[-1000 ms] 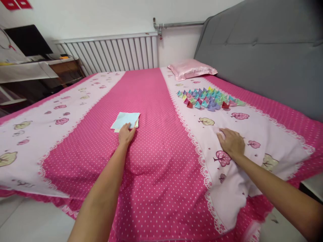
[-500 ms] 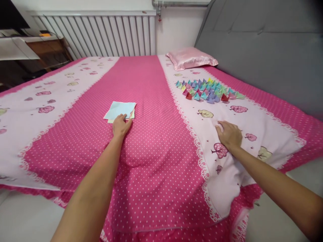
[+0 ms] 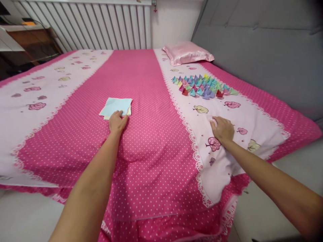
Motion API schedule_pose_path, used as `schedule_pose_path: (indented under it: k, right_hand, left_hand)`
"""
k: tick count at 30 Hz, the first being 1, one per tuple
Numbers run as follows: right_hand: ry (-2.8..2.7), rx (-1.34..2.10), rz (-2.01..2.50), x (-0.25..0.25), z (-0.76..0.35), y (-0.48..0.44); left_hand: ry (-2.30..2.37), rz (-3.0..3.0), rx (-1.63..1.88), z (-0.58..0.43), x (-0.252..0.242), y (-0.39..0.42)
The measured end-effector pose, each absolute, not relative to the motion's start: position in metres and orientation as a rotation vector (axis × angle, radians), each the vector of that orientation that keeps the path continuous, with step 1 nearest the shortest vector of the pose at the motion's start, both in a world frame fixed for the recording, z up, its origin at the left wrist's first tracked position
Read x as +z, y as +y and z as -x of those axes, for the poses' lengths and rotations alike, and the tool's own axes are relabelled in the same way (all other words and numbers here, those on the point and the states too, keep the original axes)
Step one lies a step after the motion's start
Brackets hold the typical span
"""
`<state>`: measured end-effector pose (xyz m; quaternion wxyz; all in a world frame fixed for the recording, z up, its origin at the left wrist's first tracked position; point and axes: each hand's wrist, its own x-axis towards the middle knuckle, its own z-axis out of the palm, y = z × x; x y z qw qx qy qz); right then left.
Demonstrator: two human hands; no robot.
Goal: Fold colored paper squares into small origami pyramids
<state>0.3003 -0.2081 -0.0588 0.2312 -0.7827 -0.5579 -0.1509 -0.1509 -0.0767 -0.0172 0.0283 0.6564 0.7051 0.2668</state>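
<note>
A small stack of square coloured paper [image 3: 114,105] lies on the pink dotted bedspread, with a light blue sheet on top. Pale yellow and pinkish edges stick out beneath it. My left hand [image 3: 117,121] is at the stack's near right corner, its fingers over the top sheet and its thumb at the edge, where the corner looks slightly lifted. My fingertips are partly hidden. My right hand [image 3: 223,129] rests palm down on the white printed band of the bedspread, thumb apart and holding nothing. Beyond it stand rows of small folded paper pieces [image 3: 205,87] in several colours.
A pink satin pillow [image 3: 188,53] lies at the far right by the grey padded headboard [image 3: 257,47]. Behind the bed is a white radiator [image 3: 101,27]. At the far left stands a wooden desk [image 3: 30,40]. The bedspread [image 3: 151,144] is wrinkled near its front edge.
The whole view has shifted slightly, so the bed and objects sit a little farther left and higher. Both hands stay in nearly the same places on the bed.
</note>
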Motion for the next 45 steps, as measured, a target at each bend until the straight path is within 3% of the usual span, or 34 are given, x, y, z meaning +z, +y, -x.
schedule_pose_path:
  k: [38, 45]
  right_hand:
    - [-1.568, -0.450, 2.123, -0.062, -0.302, -0.205]
    - [-1.542, -0.444, 2.126, -0.061, -0.299, -0.205]
  left_hand:
    - [2.148, -2.212, 1.003, 0.150, -0.023, -0.082]
    - [2.193, -2.253, 1.245, 0.143, -0.009, -0.096]
